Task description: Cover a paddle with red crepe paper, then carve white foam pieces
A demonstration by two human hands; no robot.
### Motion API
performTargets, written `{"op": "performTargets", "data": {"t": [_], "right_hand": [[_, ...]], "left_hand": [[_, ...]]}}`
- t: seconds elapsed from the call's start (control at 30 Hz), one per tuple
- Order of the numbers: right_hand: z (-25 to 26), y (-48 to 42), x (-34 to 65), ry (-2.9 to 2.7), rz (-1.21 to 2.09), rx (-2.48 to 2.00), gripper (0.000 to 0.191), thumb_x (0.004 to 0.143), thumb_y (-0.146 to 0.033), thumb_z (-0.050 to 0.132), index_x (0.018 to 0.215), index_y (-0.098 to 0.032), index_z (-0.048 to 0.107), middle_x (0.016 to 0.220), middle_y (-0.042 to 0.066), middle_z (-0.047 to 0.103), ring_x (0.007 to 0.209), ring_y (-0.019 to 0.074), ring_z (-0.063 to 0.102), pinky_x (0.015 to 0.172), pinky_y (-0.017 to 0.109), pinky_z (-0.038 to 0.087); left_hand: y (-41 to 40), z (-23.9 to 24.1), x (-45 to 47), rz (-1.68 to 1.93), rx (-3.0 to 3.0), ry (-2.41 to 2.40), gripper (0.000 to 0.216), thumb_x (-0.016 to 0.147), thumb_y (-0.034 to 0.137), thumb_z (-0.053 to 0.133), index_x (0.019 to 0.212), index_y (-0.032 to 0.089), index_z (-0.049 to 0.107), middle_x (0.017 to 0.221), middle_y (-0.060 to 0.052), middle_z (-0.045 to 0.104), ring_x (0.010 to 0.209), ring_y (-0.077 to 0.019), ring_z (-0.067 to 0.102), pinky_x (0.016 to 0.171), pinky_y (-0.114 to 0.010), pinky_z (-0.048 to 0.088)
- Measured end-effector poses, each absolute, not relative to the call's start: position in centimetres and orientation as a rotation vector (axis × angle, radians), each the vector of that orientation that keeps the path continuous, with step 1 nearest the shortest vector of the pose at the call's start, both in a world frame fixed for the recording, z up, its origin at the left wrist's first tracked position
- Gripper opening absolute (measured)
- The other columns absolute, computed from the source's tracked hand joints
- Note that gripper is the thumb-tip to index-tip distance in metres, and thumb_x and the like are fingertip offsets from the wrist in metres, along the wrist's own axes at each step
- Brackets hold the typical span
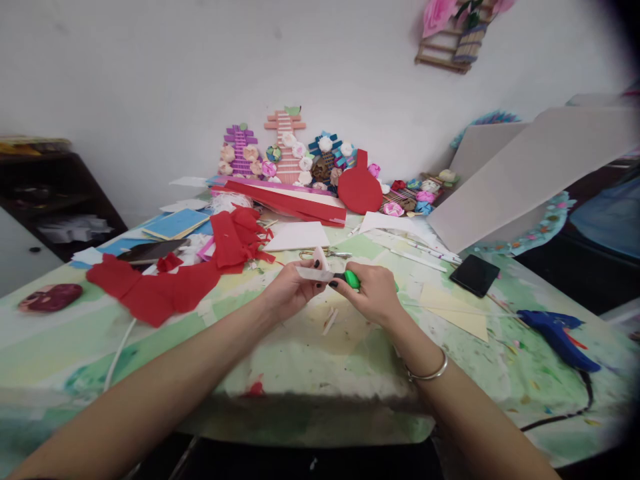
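Observation:
My right hand (373, 293) is closed around the green-and-black handle of a knife (352, 279). Its pale, flat blade points left, across the fingers of my left hand (293, 292). Pinched in that left hand is a small pale strip (321, 257), standing up behind the blade; its lower end is hidden by the fingers and blade. Both hands meet just above the middle of the table, and the blade appears to touch or overlap the strip. Thin pale offcuts (330, 321) lie on the tablecloth below them.
Scissors (327, 254) lie just behind my hands. Red crepe material (165, 287) spreads at left, near a maroon case (50, 297). A blue glue gun (557, 339) and a black flat object (475, 275) lie at right. Grey board (530, 173) leans there. Flower crafts (287, 150) line the wall.

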State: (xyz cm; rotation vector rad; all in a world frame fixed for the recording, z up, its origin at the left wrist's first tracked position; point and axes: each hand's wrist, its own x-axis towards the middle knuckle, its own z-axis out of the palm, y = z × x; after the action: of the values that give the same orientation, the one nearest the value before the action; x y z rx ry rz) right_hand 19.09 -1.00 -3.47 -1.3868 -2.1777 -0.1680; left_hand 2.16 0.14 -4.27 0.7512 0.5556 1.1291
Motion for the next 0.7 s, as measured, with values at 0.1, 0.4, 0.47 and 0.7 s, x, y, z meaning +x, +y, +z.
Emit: {"op": "performTargets", "data": {"t": [0.1, 0.4, 0.47, 0.7], "right_hand": [[-3.46, -1.0, 19.08, -2.182, -0.173, -1.394, 0.053, 0.083, -0.067, 0.034, 0.063, -0.019, 0.046, 0.056, 0.001, 0.054, 0.056, 0.0139, 0.049, 0.052, 0.024, 0.018], [-3.53, -1.03, 19.18, -2.197, -0.202, -1.403, 0.055, 0.082, -0.069, 0.032, 0.064, -0.019, 0.047, 0.057, 0.002, 0.055, 0.056, 0.0143, 0.05, 0.052, 0.025, 0.018], [-3.55, -1.0, 19.21, -2.2, -0.202, -1.41, 0.055, 0.082, -0.069, 0.031, 0.064, -0.019, 0.047, 0.056, 0.001, 0.054, 0.056, 0.0143, 0.05, 0.052, 0.025, 0.018], [-3.58, -0.96, 19.24, -2.217, -0.18, -1.415, 0.057, 0.084, -0.069, 0.029, 0.064, -0.019, 0.049, 0.054, 0.001, 0.052, 0.054, 0.0138, 0.048, 0.051, 0.025, 0.017]], "left_hand": [[0.07, -4.17, 2.16, 1.133, 0.729, 0.57, 0.015, 0.059, 0.001, 0.067, 0.071, 0.01, 0.062, 0.067, -0.002, 0.062, 0.06, -0.0087, 0.059, 0.058, -0.018, 0.046], [0.06, -4.1, 2.19, 1.135, 0.733, 0.589, 0.013, 0.06, -0.001, 0.064, 0.068, 0.008, 0.06, 0.063, -0.002, 0.06, 0.058, -0.0084, 0.057, 0.056, -0.018, 0.045], [0.04, -4.03, 2.22, 1.143, 0.732, 0.596, 0.013, 0.061, -0.002, 0.063, 0.067, 0.008, 0.06, 0.062, -0.002, 0.06, 0.057, -0.0084, 0.057, 0.055, -0.018, 0.045], [-0.16, -3.66, 2.22, 1.145, 0.727, 0.619, 0.011, 0.062, 0.0, 0.064, 0.066, 0.009, 0.06, 0.062, -0.002, 0.059, 0.056, -0.008, 0.056, 0.053, -0.017, 0.045]]}}
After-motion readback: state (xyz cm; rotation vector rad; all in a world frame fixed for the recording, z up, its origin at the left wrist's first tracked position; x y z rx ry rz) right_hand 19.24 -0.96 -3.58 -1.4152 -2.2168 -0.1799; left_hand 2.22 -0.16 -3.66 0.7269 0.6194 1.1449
